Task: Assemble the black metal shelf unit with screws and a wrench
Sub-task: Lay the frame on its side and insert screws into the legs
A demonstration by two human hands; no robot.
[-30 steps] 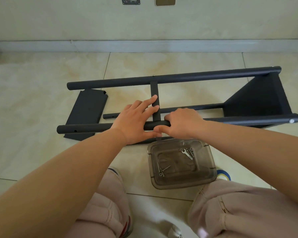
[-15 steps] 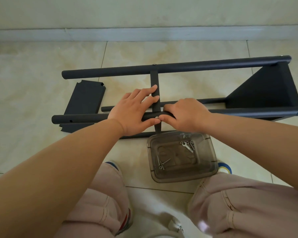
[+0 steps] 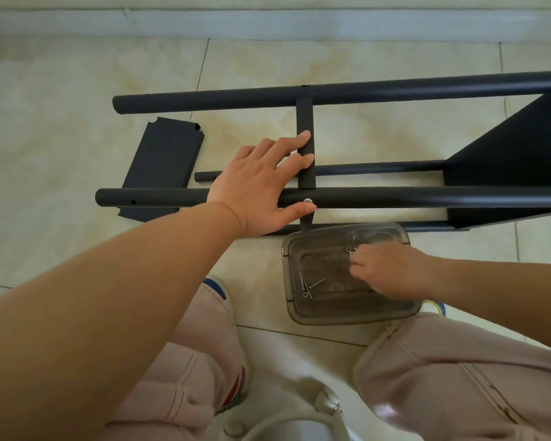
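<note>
The black metal shelf frame (image 3: 395, 198) lies on its side on the beige tiled floor (image 3: 61, 122), its long round tubes running left to right. The left hand (image 3: 261, 189) rests on the near tube, fingers straight and spread, fingertips touching the flat black crossbar (image 3: 305, 122), thumb beside a silver screw (image 3: 308, 201). The right hand (image 3: 388, 270) reaches into the clear smoky plastic tray (image 3: 347, 316) near the frame, fingers curled; whether they hold anything cannot be told. Loose screws (image 3: 309, 286) lie in the tray's left part. A separate black metal panel (image 3: 163, 160) lies at the left.
</note>
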